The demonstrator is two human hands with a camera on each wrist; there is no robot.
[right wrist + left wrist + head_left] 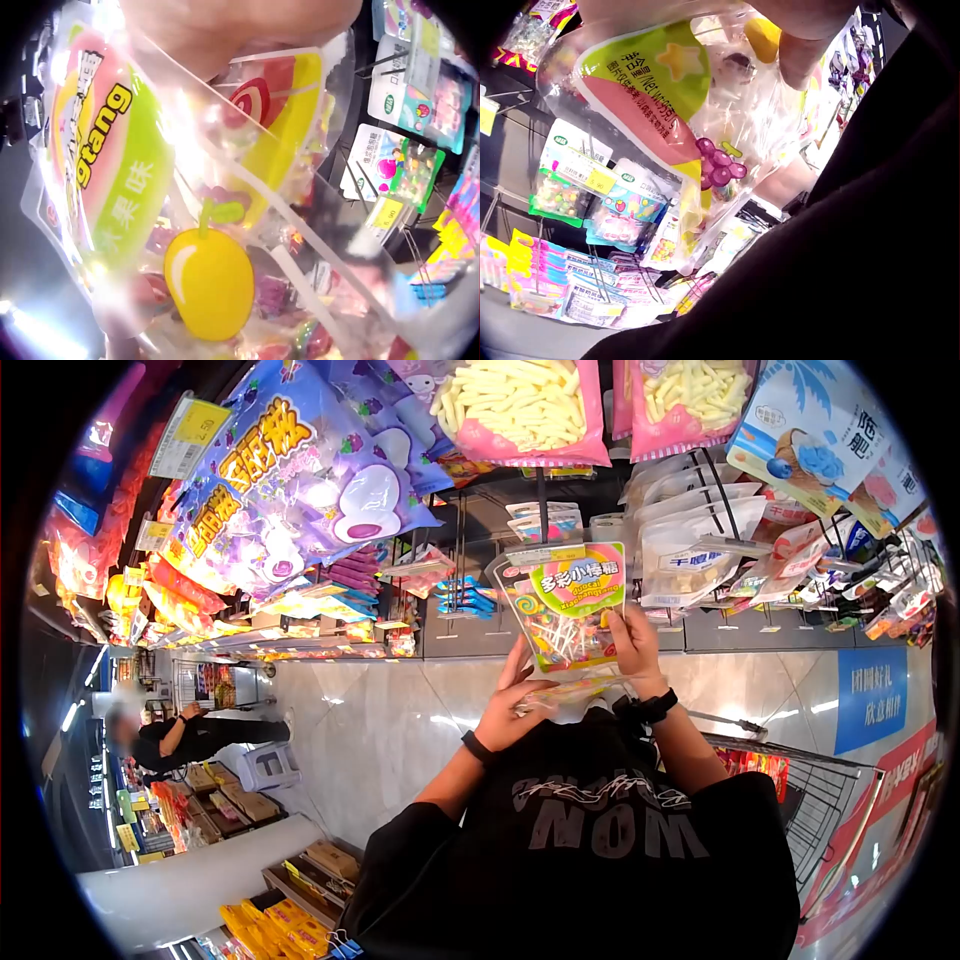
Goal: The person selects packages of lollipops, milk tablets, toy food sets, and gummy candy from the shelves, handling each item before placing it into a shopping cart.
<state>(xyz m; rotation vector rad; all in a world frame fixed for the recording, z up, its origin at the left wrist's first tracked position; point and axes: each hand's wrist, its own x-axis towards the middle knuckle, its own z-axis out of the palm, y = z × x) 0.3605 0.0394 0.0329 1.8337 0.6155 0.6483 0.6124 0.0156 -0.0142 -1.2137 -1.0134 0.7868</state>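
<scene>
Upright before my chest is a bag of small lollipops (562, 635) with a pink and green label. My right hand (638, 648) grips its right edge, thumb on the front near a printed yellow mango. Under its lower edge lies a second clear candy bag (580, 692), seen nearly edge-on, held by my left hand (512, 705). The left wrist view shows clear packaging (660, 90) with a green and red label and printed grapes. In the right wrist view the mango-printed bag (210, 281) overlaps a bag with a red swirl (292, 112). Some fingers hide behind the packaging.
Hooks of snack bags line the shelf ahead, with large purple bags (290, 470) at upper left and pink bags (525, 410) above. A wire shopping cart (820, 810) stands at right. Another person (200, 740) is in the aisle at left, beside stacked boxes (220, 795).
</scene>
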